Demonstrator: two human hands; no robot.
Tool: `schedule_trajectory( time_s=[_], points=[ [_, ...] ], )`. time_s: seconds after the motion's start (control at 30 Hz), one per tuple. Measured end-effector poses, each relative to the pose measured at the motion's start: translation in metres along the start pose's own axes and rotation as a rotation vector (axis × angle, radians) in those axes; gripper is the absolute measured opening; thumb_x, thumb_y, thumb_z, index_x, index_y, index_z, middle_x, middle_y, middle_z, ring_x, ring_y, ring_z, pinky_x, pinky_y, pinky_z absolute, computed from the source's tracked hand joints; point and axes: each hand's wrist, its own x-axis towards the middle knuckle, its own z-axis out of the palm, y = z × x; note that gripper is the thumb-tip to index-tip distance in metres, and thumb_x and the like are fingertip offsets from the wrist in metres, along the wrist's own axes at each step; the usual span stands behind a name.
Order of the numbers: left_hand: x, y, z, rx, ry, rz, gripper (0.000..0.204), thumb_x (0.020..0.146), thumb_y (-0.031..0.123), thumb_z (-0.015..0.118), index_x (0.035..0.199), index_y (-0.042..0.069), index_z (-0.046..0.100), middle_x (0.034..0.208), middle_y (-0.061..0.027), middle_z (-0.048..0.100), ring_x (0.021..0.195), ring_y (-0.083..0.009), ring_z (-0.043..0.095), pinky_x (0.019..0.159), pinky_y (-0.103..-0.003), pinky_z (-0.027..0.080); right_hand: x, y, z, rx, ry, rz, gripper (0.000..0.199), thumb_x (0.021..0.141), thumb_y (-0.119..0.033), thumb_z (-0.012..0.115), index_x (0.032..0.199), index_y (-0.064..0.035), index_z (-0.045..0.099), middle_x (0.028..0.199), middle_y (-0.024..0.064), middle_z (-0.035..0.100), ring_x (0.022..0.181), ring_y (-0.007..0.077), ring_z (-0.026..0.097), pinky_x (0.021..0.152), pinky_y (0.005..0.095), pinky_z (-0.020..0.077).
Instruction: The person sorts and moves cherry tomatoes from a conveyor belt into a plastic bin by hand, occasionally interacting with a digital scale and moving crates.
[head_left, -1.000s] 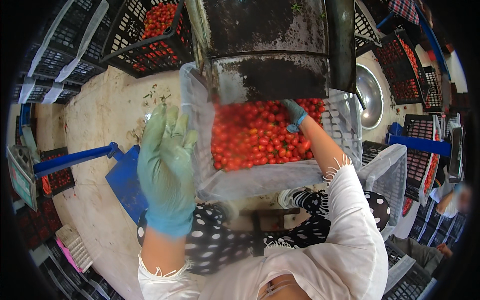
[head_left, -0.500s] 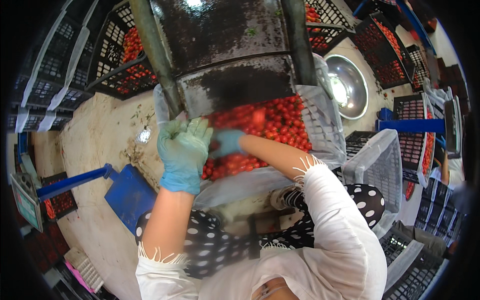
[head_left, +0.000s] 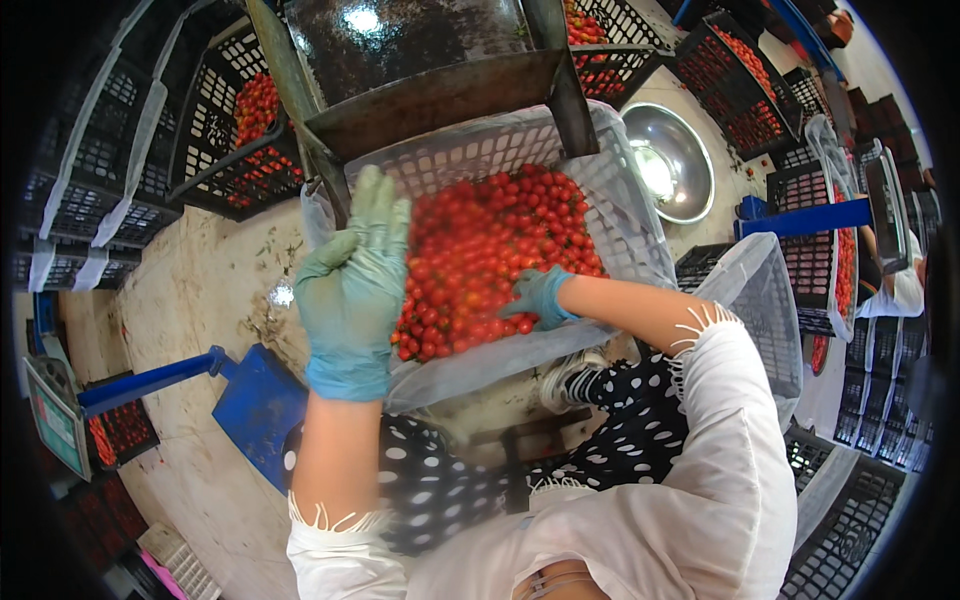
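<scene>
Small red cherry tomatoes [head_left: 470, 250] fill a crate with a translucent plastic liner [head_left: 630, 240] in front of me; some are smeared by motion. My left hand [head_left: 352, 290], in a pale blue-green glove, is raised over the crate's left side, palm up, fingers stretched, with no tomato visible on it. Reaching in from the right, my right hand [head_left: 543, 298], gloved in blue, rests on the tomatoes near the crate's front right. Its fingers are apart and slightly bent among them. Above the crate's far side is a dark metal chute [head_left: 440, 100] with a raised lip.
Black crates of tomatoes [head_left: 258, 110] stand at the far left and far right. A shiny metal bowl [head_left: 690, 180] lies right of the chute. Blue scales [head_left: 262, 410] stand on both sides. A lined crate [head_left: 755, 320] is at my right; another person [head_left: 900, 285] is at the far right.
The chute's lower plate has tipped up, baring the crate's far part. My right hand has moved right, away from my left. My left hand has shifted slightly left, its fingers pointing more upward.
</scene>
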Motion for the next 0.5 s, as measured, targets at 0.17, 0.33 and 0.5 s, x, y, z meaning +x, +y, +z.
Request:
schedule_trajectory(
  time_s=[0.17, 0.33, 0.5],
  points=[
    [-0.012, -0.022, 0.023, 0.247, 0.097, -0.089, 0.048, 0.081, 0.005, 0.045, 0.125, -0.014, 0.043, 0.139, -0.0282, 0.039, 0.131, -0.0399, 0.036, 0.111, -0.052, 0.028, -0.018, 0.049, 0.021, 0.144, -0.222, 0.138, 0.074, 0.075, -0.036, 0.067, 0.142, -0.0385, 0.035, 0.133, 0.0126, 0.050, 0.118, 0.0314, 0.052, 0.095, 0.0425, 0.0436],
    [-0.027, -0.005, 0.033, 0.469, 0.027, -0.074, 0.050, 0.086, 0.011, 0.047, 0.129, -0.014, 0.039, 0.133, -0.0308, 0.044, 0.125, -0.0417, 0.043, 0.107, -0.049, 0.034, -0.040, 0.111, 0.038, 0.270, -0.035, 0.363, 0.063, 0.078, -0.035, 0.064, 0.137, -0.0212, 0.047, 0.132, 0.0134, 0.053, 0.118, 0.0304, 0.053, 0.098, 0.0394, 0.0417],
    [-0.046, 0.016, 0.042, 0.682, -0.054, 0.063, 0.052, 0.091, 0.018, 0.046, 0.132, -0.013, 0.037, 0.129, -0.0322, 0.048, 0.120, -0.0409, 0.049, 0.104, -0.046, 0.036, -0.032, 0.117, 0.034, 0.609, 0.228, 0.471, 0.066, 0.080, -0.040, 0.064, 0.137, -0.0130, 0.045, 0.135, 0.0169, 0.049, 0.122, 0.0322, 0.050, 0.101, 0.0394, 0.0395]
  ],
)
